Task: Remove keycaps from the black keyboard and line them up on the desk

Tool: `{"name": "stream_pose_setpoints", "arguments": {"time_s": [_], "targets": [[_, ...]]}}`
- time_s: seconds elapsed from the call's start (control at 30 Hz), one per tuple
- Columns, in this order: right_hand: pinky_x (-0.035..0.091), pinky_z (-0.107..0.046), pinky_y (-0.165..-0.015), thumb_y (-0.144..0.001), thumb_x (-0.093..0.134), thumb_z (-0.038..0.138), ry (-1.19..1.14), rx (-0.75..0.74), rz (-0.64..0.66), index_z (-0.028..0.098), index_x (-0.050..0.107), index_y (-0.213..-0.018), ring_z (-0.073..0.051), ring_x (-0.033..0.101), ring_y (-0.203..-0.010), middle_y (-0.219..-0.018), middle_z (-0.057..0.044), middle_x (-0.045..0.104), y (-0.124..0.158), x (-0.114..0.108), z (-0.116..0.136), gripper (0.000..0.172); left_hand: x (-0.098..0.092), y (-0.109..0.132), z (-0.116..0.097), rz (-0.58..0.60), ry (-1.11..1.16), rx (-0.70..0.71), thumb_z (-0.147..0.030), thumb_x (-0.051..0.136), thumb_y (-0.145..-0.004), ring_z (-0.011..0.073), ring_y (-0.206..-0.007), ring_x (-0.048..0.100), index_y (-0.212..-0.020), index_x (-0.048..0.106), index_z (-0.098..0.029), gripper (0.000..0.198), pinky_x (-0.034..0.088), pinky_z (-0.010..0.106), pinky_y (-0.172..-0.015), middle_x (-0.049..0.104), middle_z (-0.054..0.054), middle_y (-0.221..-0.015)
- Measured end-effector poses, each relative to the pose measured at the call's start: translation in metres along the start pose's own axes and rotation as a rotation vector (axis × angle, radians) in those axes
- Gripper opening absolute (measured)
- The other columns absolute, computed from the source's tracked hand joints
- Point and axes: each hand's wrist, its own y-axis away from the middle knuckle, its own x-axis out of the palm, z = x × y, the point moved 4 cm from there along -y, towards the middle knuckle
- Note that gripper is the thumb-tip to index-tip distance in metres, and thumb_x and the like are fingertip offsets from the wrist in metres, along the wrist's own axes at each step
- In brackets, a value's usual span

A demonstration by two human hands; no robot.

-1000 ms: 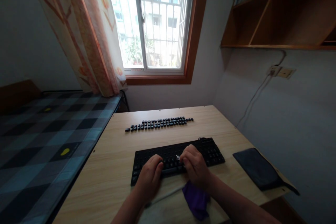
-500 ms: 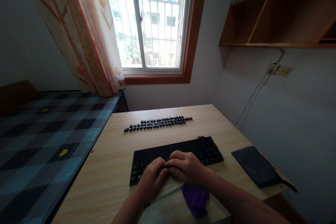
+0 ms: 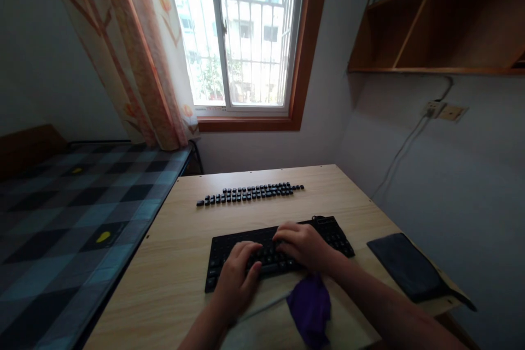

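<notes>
A black keyboard (image 3: pixel 262 270) lies on the wooden table, slightly angled, and part of it shows no raised keys. Over its left half rests my left hand (image 3: pixel 240 276), thumb and fingers apart with nothing visible between them. Near the upper middle of the keyboard, my right hand (image 3: pixel 301 243) has its fingers bent and drawn together against the keys. Whatever its fingertips hold, if anything, is hidden. Beyond the keyboard stand rows of loose black keycaps (image 3: pixel 250 194). A purple cloth (image 3: pixel 309 309) lies below my right wrist, with a thin light rod (image 3: pixel 264 305) beside it.
A dark flat pouch (image 3: pixel 410 268) lies along the right edge of the table (image 3: pixel 172 262). To the left is a bed with a checked cover (image 3: pixel 53 219). A window and curtain are behind, and a wooden shelf (image 3: pixel 410 27) hangs upper right.
My hands were together over the keyboard's front middle and are now apart. The right has moved up and away; the left thumb has spread from its fingers. The view has shifted slightly.
</notes>
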Motion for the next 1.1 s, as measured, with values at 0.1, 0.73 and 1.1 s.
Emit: {"name": "stream_pose_setpoints", "arguments": {"time_s": [0.1,0.73,1.1], "targets": [[0.047,-0.027,-0.087,-0.091,0.062,0.025,0.135,0.258,-0.009,0.021,0.069,-0.104,-0.018,0.064,-0.098,-0.108,-0.005,0.069,-0.011,-0.026,-0.063,0.016,-0.008,-0.001,0.012,-0.134,-0.199,-0.057,-0.034,0.051,-0.092,0.0271,-0.111,0.057,-0.119,0.059,-0.02,0.031,0.049,0.045,-0.096,0.062,0.012,-0.118],[0.044,-0.022,-0.075,-0.085,0.059,0.03,0.319,0.684,0.164,0.022,0.078,-0.101,-0.02,0.068,-0.092,-0.099,-0.006,0.076,-0.033,-0.007,-0.221,0.026,0.003,0.003,0.031,-0.07,-0.392,-0.079,-0.026,0.057,-0.086,0.0282,-0.115,0.058,-0.119,0.061,-0.02,0.034,0.047,0.049,-0.1,0.064,0.01,-0.122],[0.045,-0.022,-0.083,-0.086,0.06,0.031,0.307,0.678,0.101,0.024,0.072,-0.115,-0.02,0.067,-0.1,-0.109,-0.004,0.074,-0.034,-0.002,-0.23,0.032,0.004,0.004,0.034,-0.058,-0.39,-0.103,-0.024,0.059,-0.083,0.0286,-0.116,0.058,-0.118,0.062,-0.021,0.035,0.046,0.05,-0.101,0.064,0.009,-0.122]]}}
